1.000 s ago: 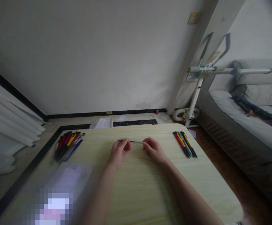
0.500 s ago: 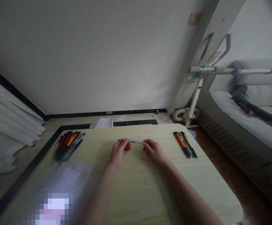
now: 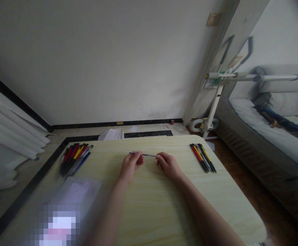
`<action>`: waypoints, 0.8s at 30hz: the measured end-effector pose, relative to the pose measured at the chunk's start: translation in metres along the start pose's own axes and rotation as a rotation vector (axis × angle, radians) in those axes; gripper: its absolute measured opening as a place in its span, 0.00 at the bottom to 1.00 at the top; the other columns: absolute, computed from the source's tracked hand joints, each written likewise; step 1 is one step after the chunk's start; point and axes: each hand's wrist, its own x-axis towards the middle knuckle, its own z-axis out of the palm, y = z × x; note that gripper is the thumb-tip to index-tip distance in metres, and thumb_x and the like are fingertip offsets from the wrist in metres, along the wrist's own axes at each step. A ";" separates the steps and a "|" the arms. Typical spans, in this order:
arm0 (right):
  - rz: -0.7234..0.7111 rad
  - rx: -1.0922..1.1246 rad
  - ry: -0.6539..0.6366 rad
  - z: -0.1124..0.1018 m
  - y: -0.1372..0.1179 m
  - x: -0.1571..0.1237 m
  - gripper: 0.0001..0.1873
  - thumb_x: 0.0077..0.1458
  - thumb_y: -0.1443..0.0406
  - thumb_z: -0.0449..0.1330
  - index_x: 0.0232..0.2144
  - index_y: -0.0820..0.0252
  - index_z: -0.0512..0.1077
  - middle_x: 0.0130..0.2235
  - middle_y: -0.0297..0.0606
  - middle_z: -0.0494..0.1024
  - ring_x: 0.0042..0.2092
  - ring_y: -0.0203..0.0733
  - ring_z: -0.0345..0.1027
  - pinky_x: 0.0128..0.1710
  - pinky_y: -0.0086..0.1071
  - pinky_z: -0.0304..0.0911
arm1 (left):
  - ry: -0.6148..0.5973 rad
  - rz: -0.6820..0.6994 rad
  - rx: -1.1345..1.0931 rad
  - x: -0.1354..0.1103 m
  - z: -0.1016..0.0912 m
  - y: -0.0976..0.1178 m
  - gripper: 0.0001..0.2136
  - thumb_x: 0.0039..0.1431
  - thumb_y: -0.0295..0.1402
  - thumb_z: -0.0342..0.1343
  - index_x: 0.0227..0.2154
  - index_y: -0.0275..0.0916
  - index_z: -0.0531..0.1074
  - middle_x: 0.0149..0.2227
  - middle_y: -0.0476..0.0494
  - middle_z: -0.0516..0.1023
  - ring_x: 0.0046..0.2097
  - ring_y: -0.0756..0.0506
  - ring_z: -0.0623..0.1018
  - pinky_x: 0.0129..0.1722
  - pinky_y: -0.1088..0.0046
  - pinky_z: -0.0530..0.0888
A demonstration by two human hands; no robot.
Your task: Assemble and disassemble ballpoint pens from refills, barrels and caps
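Slim pen [image 3: 150, 155] pinched at both ends

The slim pen, or a part of one, lay nearly level between the two hands, above the middle of the far half of the tabletop [image 3: 149, 208]. The left hand [image 3: 129, 166] had its grip clamped on the darker end, with a short tip jutting out beyond; the right hand [image 3: 170, 166] had its grip pinched on the paler end. Whether the pen was one piece or two joined was too small to tell.

A sideways twist or an uneven pull would likely have bent so thin a thing, and a loosened pinch could have dropped it. Had any small part sprung free, it might have rolled over the far edge, which was near. The heaped pens [image 3: 80, 152] to the left overlapped, so a nudge from the left arm could have scattered them. The pen row [image 3: 199, 158] lay near the right edge, where a knock risked a fall.
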 end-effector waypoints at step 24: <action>0.045 0.002 0.002 -0.003 0.000 0.002 0.22 0.57 0.53 0.43 0.18 0.59 0.57 0.17 0.28 0.58 0.21 0.32 0.52 0.22 0.26 0.49 | -0.099 -0.041 0.028 -0.005 0.001 0.004 0.11 0.46 0.34 0.59 0.33 0.33 0.73 0.27 0.44 0.74 0.31 0.51 0.73 0.34 0.74 0.69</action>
